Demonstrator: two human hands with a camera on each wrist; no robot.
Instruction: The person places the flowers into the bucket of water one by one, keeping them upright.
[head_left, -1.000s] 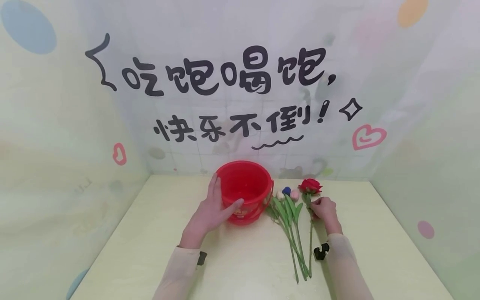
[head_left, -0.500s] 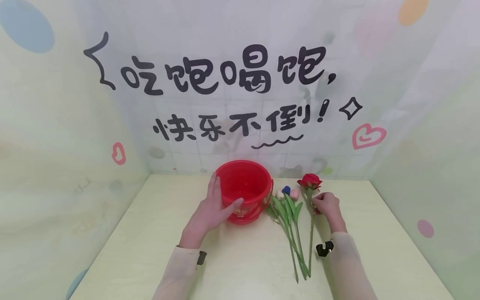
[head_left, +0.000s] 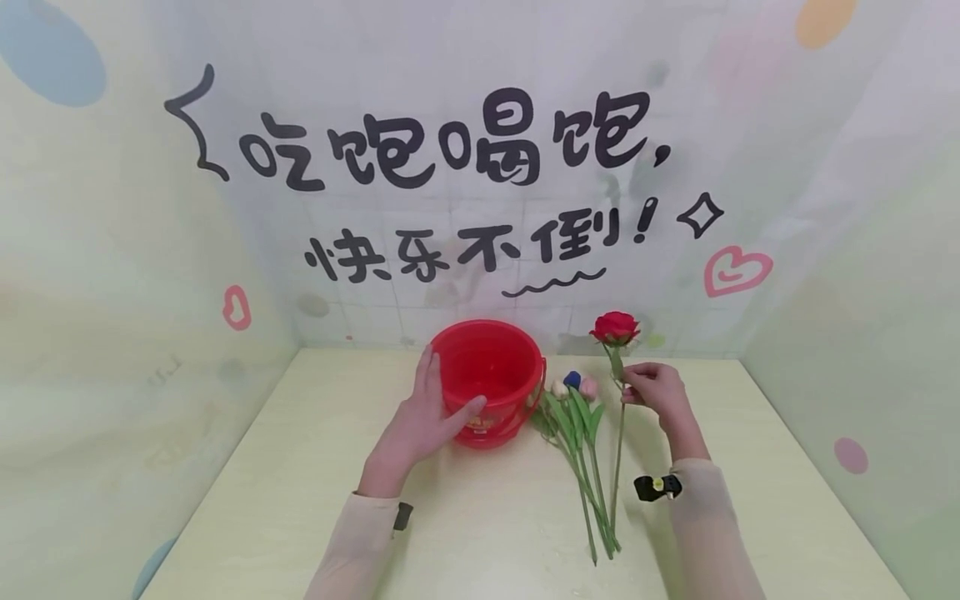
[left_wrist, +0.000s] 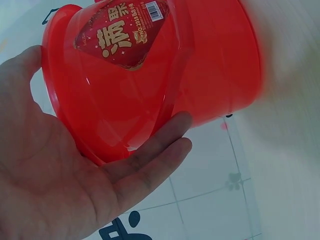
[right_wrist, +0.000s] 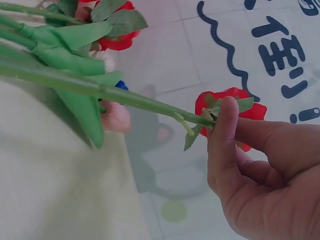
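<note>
My right hand (head_left: 660, 387) pinches a red rose (head_left: 615, 328) by its green stem between thumb and fingers. The bloom stands upright above the hand, and the long stem slants down toward the table. In the right wrist view the rose's stem (right_wrist: 135, 101) crosses in front of other flowers. My left hand (head_left: 420, 421) is spread along the near left side of a red plastic bucket (head_left: 491, 367), thumb at the rim and fingers nearly straight against the outside. The left wrist view shows the bucket's label (left_wrist: 125, 35) facing the palm. Nothing shows inside the bucket.
Between bucket and rose lie several stemmed flowers on the pale table (head_left: 315, 467): a white tulip (head_left: 559, 389), a blue tulip (head_left: 573, 379) and a pink tulip (head_left: 588, 389). The bucket's handle (head_left: 542, 387) hangs on its right. A printed wall hanging (head_left: 420, 308) stands behind.
My right hand has lifted the rose's bloom up off the table, raising it and tipping the stem upright. The left hand and bucket have stayed in place.
</note>
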